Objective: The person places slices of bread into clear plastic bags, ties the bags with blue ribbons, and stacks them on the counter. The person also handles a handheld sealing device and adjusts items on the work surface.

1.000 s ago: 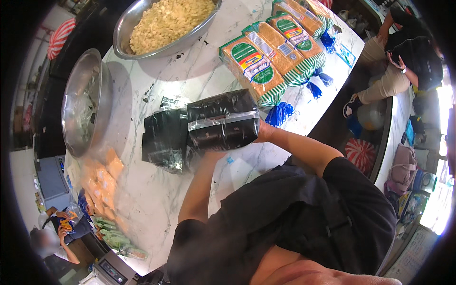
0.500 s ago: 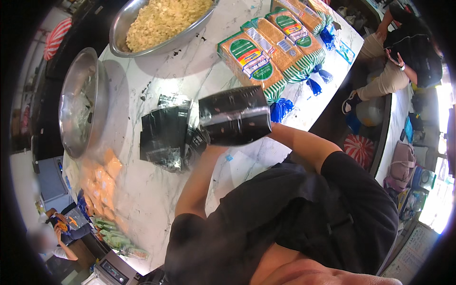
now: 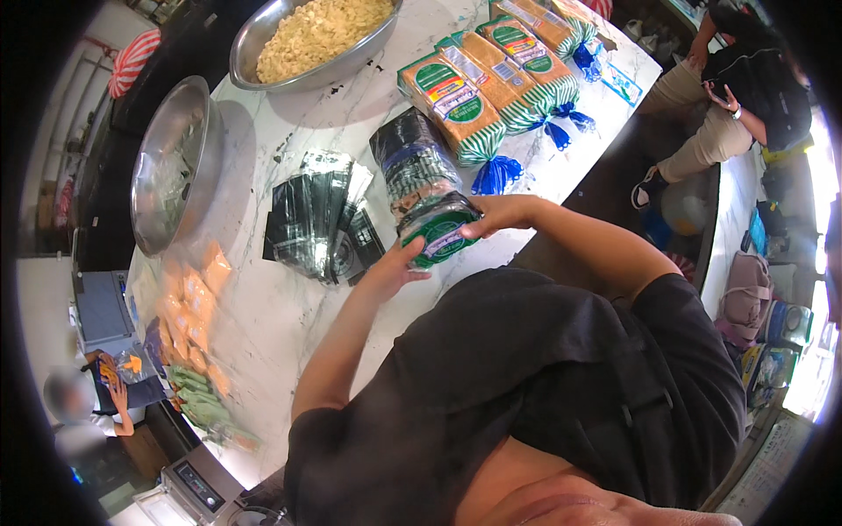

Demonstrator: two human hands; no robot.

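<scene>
A filled plastic pouch [image 3: 417,171], black at its far end and partly see-through, lies on the marble-patterned table in front of me. Its near end bears a green label. My left hand [image 3: 395,270] grips the near left side of this end, thumb on the label. From the right, my right hand [image 3: 502,216] closes on the opposite side with its thumb at the label's edge. Left of the pouch, several flat black pouches [image 3: 307,219] lie fanned out. Bread loaves [image 3: 452,105] in clear bags with green-striped, blue-tied ends lie just beyond and to the right.
A metal bowl [image 3: 346,70] of pale yellow pieces stands at the back, with another metal bowl [image 3: 145,206] at left. Orange packets [image 3: 189,307] and green packets [image 3: 202,403] line the left edge. One person [image 3: 754,88] sits at right; another [image 3: 105,394] is at far left.
The pouch has turned from its plain black side to show a labelled end and has come down onto the table. Both hands now grip its near end.
</scene>
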